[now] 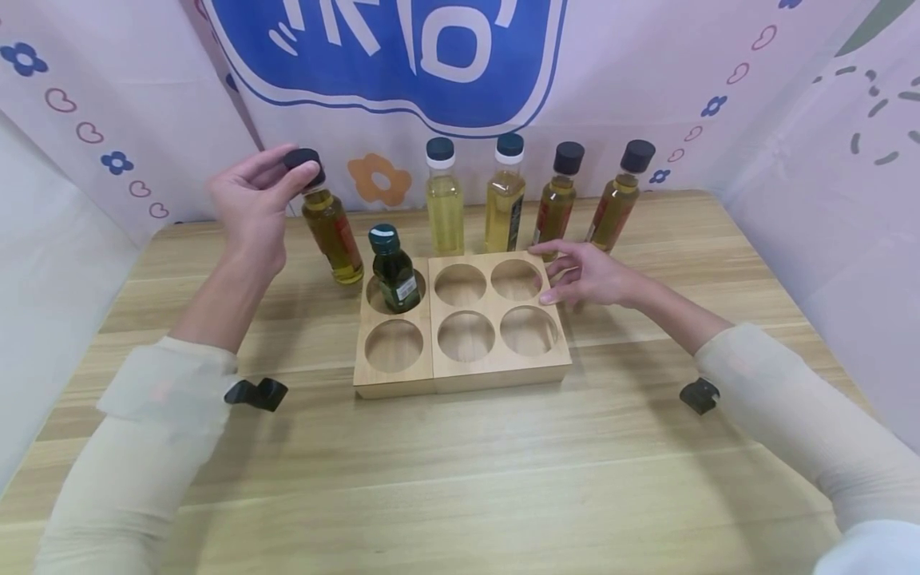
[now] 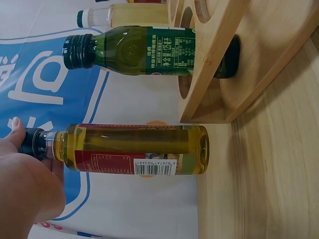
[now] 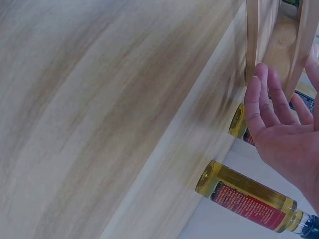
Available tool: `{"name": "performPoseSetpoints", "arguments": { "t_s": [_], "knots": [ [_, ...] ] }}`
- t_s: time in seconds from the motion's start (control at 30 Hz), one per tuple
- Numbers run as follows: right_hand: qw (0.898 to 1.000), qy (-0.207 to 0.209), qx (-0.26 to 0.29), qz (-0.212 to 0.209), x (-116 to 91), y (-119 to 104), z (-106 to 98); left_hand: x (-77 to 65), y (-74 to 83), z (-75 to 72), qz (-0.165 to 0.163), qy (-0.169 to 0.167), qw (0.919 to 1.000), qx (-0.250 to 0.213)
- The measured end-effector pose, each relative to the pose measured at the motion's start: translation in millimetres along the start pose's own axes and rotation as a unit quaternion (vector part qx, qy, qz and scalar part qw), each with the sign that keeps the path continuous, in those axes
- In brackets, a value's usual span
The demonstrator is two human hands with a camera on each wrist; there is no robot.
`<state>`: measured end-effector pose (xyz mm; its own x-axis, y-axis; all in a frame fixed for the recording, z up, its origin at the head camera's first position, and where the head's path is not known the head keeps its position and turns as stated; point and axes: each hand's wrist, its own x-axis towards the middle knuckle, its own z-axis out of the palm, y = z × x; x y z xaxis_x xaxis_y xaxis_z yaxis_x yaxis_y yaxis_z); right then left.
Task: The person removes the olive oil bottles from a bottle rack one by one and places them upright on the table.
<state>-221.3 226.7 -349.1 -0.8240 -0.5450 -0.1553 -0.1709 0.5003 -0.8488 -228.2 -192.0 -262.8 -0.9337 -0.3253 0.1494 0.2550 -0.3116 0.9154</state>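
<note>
My left hand (image 1: pixel 251 200) pinches the black cap of an oil bottle (image 1: pixel 332 235) with a red label. That bottle tilts slightly beside the wooden rack (image 1: pixel 467 379); I cannot tell whether its base touches the table. In the rack's back left hole stands a smaller dark green bottle (image 1: pixel 397 279) with a green cap, seen side-on in the left wrist view (image 2: pixel 124 52). My right hand (image 1: pixel 592 273) holds the rack's right end, thumb at the top edge. One fingertip shows through the back right hole; in the right wrist view the fingers reach the rack's open side.
Behind the rack stand two pale oil bottles with green caps (image 1: pixel 446 212) (image 1: pixel 505 212). Right of them are two red-labelled, black-capped bottles (image 1: pixel 557 204) (image 1: pixel 616 208). A printed cloth (image 1: pixel 302 120) hangs behind the wooden table (image 1: pixel 460 479).
</note>
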Motion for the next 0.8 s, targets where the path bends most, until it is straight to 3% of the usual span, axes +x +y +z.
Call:
{"name": "performPoseSetpoints", "arguments": {
  "t_s": [0.43, 0.8],
  "knots": [
    [1.0, -0.003, 0.013, 0.008, -1.5, -2.5, 0.9, 4.4, -5.2, 5.3, -0.017, -0.002, 0.9996, 0.024],
    [0.998, 0.002, -0.065, 0.012, -4.1, -5.4, -0.8, 6.2, -7.9, 10.0, -0.023, 0.003, 0.9992, 0.032]
  ]
}}
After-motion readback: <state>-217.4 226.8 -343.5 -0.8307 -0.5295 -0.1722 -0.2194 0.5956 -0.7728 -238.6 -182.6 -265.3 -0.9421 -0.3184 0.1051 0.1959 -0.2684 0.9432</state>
